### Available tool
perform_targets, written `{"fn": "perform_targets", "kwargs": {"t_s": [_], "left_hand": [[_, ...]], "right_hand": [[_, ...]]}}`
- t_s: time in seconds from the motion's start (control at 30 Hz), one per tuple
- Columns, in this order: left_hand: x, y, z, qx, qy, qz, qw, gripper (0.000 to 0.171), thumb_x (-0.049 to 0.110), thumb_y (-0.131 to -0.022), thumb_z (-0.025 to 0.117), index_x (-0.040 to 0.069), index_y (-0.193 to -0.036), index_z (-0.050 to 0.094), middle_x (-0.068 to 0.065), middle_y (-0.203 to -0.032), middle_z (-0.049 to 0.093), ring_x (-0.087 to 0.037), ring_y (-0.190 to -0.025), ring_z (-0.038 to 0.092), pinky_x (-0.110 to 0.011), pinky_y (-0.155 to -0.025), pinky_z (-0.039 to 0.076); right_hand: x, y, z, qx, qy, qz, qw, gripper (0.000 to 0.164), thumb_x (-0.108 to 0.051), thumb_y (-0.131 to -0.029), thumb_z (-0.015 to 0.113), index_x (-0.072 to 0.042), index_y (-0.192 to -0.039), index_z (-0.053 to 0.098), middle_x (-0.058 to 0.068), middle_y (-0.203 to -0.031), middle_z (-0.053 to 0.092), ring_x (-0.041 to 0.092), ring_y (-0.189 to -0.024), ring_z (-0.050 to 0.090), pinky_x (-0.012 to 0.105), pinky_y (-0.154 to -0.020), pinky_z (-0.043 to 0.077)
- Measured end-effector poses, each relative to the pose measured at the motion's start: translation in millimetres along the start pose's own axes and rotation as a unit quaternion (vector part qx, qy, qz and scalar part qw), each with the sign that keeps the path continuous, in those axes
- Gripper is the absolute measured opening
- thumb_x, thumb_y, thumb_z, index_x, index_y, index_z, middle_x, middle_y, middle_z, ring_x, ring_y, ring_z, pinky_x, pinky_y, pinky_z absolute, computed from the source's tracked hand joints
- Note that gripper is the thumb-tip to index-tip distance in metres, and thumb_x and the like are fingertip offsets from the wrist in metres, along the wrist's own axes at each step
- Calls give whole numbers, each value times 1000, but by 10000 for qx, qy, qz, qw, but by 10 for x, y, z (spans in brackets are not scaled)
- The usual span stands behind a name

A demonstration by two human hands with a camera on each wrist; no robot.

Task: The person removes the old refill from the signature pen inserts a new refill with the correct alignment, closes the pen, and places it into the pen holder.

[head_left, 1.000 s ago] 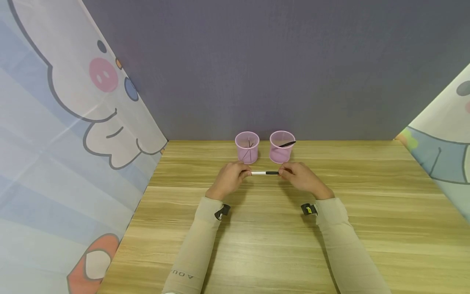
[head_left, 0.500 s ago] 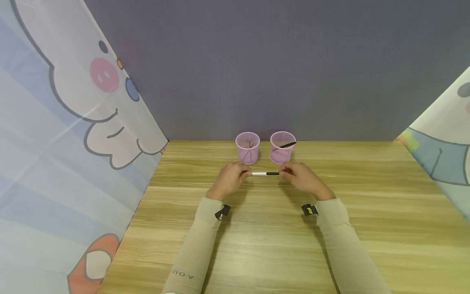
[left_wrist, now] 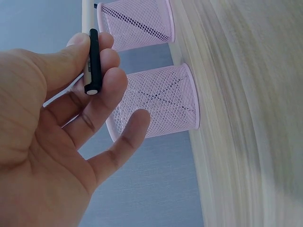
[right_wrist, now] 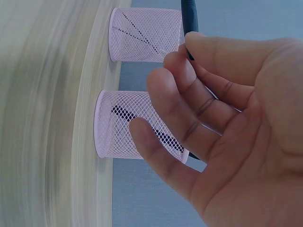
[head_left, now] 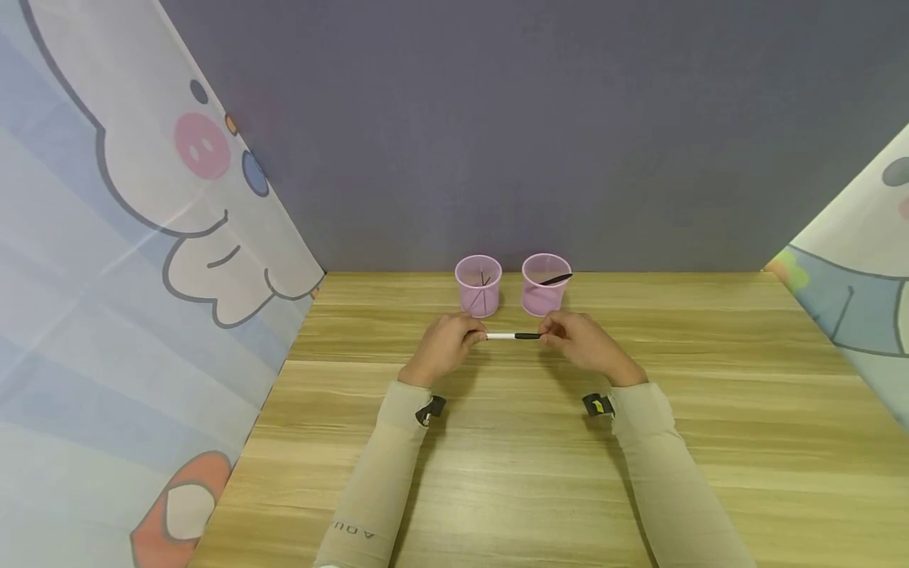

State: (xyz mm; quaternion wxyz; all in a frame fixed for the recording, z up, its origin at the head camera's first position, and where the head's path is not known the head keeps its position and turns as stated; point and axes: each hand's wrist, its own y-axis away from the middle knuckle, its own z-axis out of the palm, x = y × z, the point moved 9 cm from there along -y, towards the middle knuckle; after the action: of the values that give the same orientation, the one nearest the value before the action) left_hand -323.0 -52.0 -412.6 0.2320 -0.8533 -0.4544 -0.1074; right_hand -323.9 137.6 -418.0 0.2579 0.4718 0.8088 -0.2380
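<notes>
A white pen with a black section (head_left: 501, 336) lies level between both hands, just in front of two pink mesh cups. My left hand (head_left: 446, 345) pinches its white end with thumb and fingers; the left wrist view shows a black clip (left_wrist: 94, 59) along that end. My right hand (head_left: 584, 343) pinches the black end (right_wrist: 189, 19) between thumb and fingertip, its other fingers loosely bent. The left cup (head_left: 479, 288) holds thin dark sticks. In the right cup (head_left: 544, 292) a thicker black pen (head_left: 556, 279) leans over the rim.
Both cups stand near the back edge of a wood-grain table (head_left: 511, 473), against a dark grey wall panel (head_left: 525, 134). Cartoon-printed sheets (head_left: 106, 315) rise along the left and right sides. Each wrist wears a small black camera (head_left: 430, 410).
</notes>
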Motion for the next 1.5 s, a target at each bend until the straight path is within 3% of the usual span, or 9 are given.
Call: {"fn": "perform_targets", "kwargs": {"t_s": [0.87,1.2,1.5], "left_hand": [[14,18,-18,59,23,22,10000,14,20,-96,70,8,-98,78,-4,-92,75,-17,-84,70,-35,-78,58],[14,9,-15,61,56,35,10000,14,19,-96,70,7,-97,78,-4,-91,75,-18,-84,70,-36,-78,58],[25,6,-37,98,49,43,9999,13,18,-96,71,7,-97,78,-4,-93,75,-19,-88,72,-37,-82,59]], "right_hand": [[-22,-10,11,95,-3,37,9999,7,0,-91,69,-4,-95,66,5,-83,68,16,-78,61,29,-72,50],[-13,-17,12,80,-4,32,10000,10,1,-91,69,-4,-98,65,7,-84,68,18,-79,63,33,-73,51],[-7,0,19,-19,-40,-20,10000,14,-13,-101,61,-3,-102,71,4,-85,70,16,-78,61,33,-71,51]]}}
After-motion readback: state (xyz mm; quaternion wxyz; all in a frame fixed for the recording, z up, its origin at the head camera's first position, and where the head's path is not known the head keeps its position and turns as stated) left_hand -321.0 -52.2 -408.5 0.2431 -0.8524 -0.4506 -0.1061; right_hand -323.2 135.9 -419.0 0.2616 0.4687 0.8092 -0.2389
